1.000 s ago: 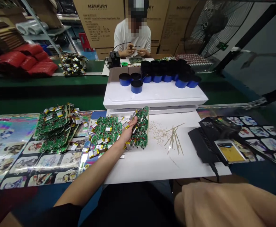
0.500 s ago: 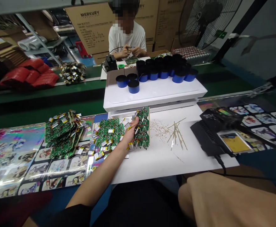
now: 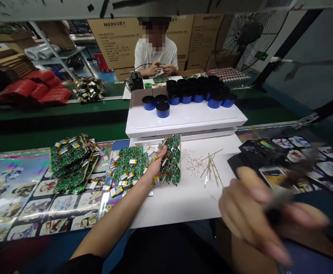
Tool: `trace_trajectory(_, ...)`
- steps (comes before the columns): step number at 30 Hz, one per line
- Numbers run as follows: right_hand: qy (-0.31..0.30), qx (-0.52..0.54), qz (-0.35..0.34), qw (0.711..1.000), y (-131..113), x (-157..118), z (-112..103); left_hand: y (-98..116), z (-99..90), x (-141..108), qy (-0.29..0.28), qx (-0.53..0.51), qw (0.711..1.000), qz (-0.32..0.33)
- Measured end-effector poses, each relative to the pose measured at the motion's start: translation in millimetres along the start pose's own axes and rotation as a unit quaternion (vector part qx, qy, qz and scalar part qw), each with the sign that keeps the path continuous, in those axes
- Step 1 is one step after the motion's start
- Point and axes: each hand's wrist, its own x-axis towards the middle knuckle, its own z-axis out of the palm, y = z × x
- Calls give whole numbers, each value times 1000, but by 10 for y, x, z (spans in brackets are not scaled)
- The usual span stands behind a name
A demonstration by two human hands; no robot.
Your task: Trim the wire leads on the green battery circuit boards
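Green circuit boards (image 3: pixel 172 163) are showing a rough, knobbly surface crowded with small parts, and flat batteries (image 3: pixel 132 161) are gleaming in smooth silver foil. A printed sheet (image 3: pixel 21 190) is shining like glossy plastic film, throwing back rainbow glare, while a white tabletop (image 3: pixel 166 213) is looking smooth and almost matt. A white block (image 3: pixel 180 123) is resembling foam, red bundles (image 3: pixel 37 89) are glistening in wrinkled plastic, and brown boxes (image 3: pixel 118 49) are presenting dull cardboard.

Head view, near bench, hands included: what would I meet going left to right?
Stack of green circuit boards → second group of boards → left hand → upright board panel it holds → thin pale strips → blurred right hand.
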Motion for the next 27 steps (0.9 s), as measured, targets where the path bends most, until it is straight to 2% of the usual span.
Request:
trace_trajectory(2, -5, 14, 10, 1000, -10, 116, -56, 8, 15, -21, 6, -6, 1000, 10)
trace_trajectory(3, 14, 2, 11, 1000, 29, 180, -68, 12, 21, -33, 5, -6, 1000, 14)
trace_trajectory(6, 87, -111, 19, 990, 248, 346, -92, 18, 28, -74, -12, 6, 999, 46)
trace_trajectory(10, 86, -213, 43, 972, 443, 437, -123, -4, 13, -120, 1, 40, 997, 62)
trace_trajectory(15, 88, -296, 30, 951, 390, 466, -98, -49, -10, -159, 10, 95, 993, 76)
trace_trajectory(20, 98, -322, 23, 942, 370, 478, -124, 10, 0, -171, 31, 176, 974, 139)
trace_trajectory(27, 120, -363, 23, 924, 386, 467, -206, 149, 60, -192, 9, 172, 969, 177)
